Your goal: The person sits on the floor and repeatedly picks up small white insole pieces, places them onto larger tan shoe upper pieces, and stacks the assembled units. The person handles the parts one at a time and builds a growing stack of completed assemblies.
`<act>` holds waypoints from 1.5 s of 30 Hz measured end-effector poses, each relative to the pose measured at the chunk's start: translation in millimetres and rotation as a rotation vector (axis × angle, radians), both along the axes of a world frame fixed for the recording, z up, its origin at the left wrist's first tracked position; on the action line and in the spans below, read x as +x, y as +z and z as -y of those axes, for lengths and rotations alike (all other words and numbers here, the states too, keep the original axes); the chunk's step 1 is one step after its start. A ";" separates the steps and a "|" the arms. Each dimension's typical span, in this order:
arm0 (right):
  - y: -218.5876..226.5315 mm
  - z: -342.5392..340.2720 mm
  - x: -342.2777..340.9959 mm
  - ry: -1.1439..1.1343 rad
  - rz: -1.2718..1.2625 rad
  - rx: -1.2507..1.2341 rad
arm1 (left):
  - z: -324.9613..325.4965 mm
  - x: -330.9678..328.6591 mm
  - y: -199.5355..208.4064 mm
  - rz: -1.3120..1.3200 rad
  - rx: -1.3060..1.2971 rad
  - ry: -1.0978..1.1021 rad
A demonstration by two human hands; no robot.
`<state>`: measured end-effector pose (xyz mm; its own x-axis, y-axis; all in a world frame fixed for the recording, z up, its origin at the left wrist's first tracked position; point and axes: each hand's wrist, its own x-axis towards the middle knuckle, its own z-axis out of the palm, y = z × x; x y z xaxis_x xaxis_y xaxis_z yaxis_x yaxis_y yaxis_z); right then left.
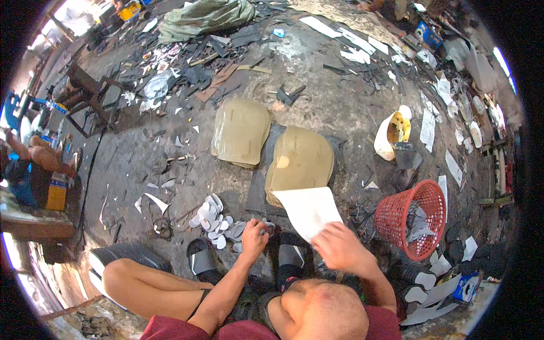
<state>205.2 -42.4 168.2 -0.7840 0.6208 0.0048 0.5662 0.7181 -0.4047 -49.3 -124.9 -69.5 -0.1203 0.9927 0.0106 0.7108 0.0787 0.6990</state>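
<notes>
My right hand [338,247] pinches the near corner of a white flat sheet [310,212]. The sheet's far edge overlaps the front of a stack of tan, rounded panels [300,158]. To the left, closed fingers of my left hand [254,239] hover by a heap of grey-white oval cut pieces [211,218]; something small and dark may be in them, too small to make out. A second stack of tan panels [241,131] lies farther off to the left. A dark mat [258,190] shows beneath the right stack.
A red mesh basket [391,218] with grey scraps leans at the right, and a stained white bucket [386,136] lies tipped beyond it. Offcuts litter the floor. A dark metal stand [93,102] is at far left, near another person [45,153]. A green-grey tarp [207,20] lies behind.
</notes>
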 end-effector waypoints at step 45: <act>-142.6 4.7 -69.5 -0.570 -0.187 0.389 | -51.0 -17.2 76.8 0.782 -0.300 0.167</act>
